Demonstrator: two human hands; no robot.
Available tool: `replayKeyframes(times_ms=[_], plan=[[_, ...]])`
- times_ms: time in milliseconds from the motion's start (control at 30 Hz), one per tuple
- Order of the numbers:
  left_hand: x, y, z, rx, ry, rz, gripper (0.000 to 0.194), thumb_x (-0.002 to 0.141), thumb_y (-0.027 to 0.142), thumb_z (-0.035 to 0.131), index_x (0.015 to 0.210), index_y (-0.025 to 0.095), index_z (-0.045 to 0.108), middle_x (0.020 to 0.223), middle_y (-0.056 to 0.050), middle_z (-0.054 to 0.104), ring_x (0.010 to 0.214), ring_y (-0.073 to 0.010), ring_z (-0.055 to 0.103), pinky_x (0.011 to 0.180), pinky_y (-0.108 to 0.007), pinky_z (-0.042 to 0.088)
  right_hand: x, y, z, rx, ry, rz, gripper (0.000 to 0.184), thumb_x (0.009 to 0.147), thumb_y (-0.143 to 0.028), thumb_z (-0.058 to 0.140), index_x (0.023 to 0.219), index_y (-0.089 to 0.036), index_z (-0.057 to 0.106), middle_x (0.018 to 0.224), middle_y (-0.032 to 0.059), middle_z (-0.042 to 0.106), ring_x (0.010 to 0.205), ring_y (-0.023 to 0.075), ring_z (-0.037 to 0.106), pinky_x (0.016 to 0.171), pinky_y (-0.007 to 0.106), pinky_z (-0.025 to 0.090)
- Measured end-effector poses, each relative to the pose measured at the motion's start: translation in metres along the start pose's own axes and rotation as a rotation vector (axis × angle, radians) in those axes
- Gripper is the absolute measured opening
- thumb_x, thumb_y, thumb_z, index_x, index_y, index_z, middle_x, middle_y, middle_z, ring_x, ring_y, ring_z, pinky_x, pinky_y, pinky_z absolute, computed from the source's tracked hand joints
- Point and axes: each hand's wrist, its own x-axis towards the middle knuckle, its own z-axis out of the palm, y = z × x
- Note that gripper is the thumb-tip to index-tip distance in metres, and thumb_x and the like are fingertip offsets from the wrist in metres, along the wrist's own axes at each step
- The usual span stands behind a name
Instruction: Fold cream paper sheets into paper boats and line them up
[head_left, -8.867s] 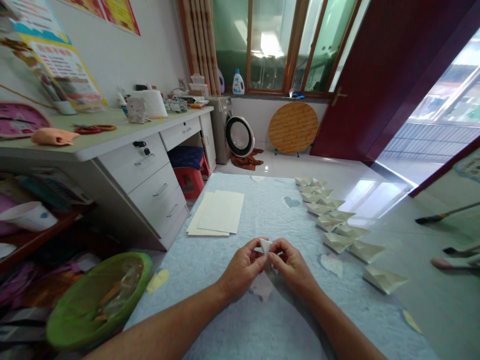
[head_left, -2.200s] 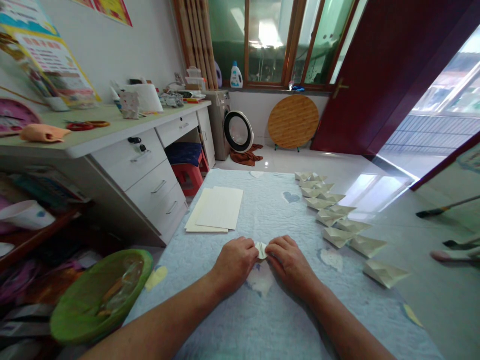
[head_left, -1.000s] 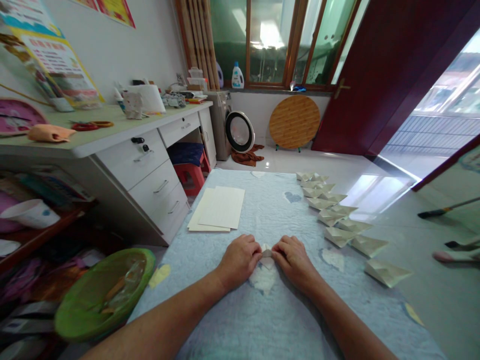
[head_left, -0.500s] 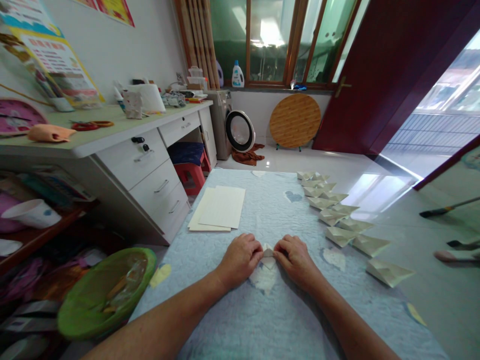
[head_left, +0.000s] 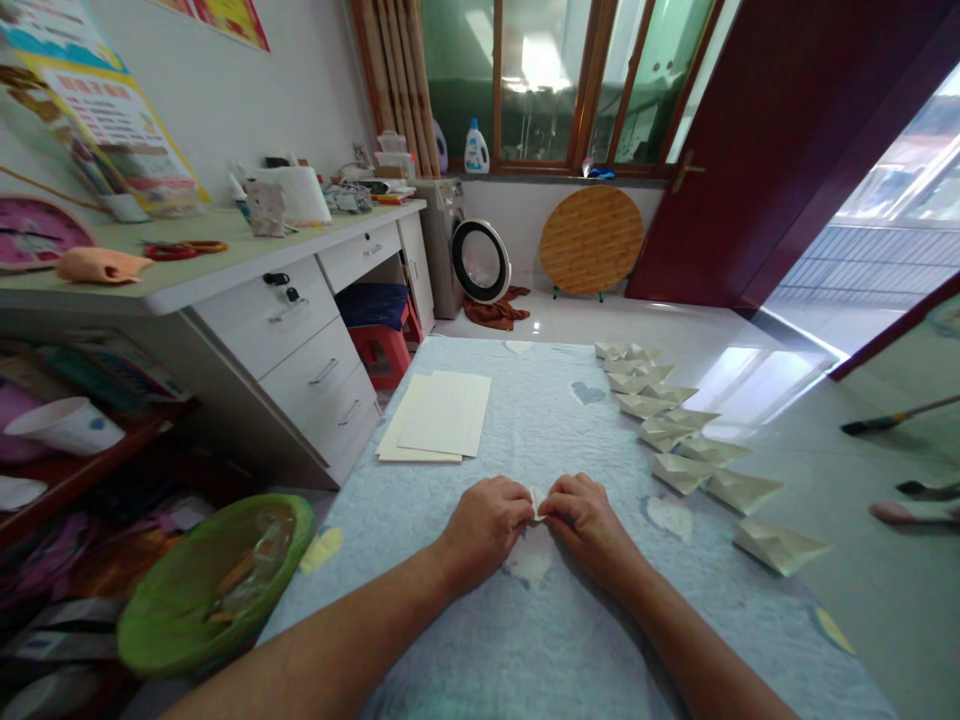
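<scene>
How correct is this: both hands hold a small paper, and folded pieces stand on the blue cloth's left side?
Not left: the head view shows the folded pieces on the right side of the blue cloth. The left hand and right hand do hold the small paper.

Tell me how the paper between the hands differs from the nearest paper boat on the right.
The held paper is pinched by the left hand and the right hand; the nearest paper boat sits untouched at the right edge of the blue cloth.
The held paper shows only as a small patch, mostly hidden by the hands; the nearest paper boat shows its pointed shape plainly.
Both are pale.
</scene>
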Motion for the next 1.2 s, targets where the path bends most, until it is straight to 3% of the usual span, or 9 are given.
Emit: replayKeyframes(times_ms=[100,300,700,1200], plan=[[0.0,0.001,0.001,-0.028,0.012,-0.01,0.011,0.087,0.012,0.063,0.084,0.019,0.071,0.088,-0.002,0.071,0.087,-0.0186,0.062,0.081,-0.031,0.046,0.0,0.0,-0.002,-0.003,-0.008,0.003,0.015,0.086,-0.015,0.067,0.086,-0.028,0.076,0.086,0.0011,0.067,0.089,0.0191,0.054,0.082,0.035,0.034],[0.003,0.004,-0.003,-0.145,0.056,-0.162,0.01,0.087,0.018,0.063,0.078,0.018,0.068,0.09,-0.004,0.066,0.091,-0.0196,0.057,0.084,-0.032,0.045,0.001,0.0,-0.006,-0.011,0.009,0.046,0.013,0.089,-0.023,0.064,0.083,-0.024,0.075,0.086,0.002,0.066,0.087,0.0186,0.055,0.081,0.033,0.034],[0.008,0.009,-0.003,0.008,0.027,-0.375,0.015,0.089,0.03,0.064,0.081,0.019,0.069,0.093,-0.005,0.06,0.096,-0.0224,0.053,0.085,-0.037,0.038,0.004,0.002,0.002,-0.136,0.055,0.179,0.015,0.09,-0.026,0.061,0.077,-0.02,0.067,0.084,0.0033,0.064,0.085,0.0203,0.052,0.078,0.032,0.029],[0.008,0.009,-0.002,0.205,-0.062,-0.387,0.02,0.095,0.032,0.054,0.089,0.018,0.066,0.099,-0.008,0.059,0.098,-0.0258,0.05,0.085,-0.04,0.037,0.008,-0.004,0.006,-0.252,0.066,0.242,0.016,0.089,-0.025,0.059,0.076,-0.02,0.066,0.082,0.0048,0.067,0.084,0.0226,0.054,0.073,0.033,0.026]])
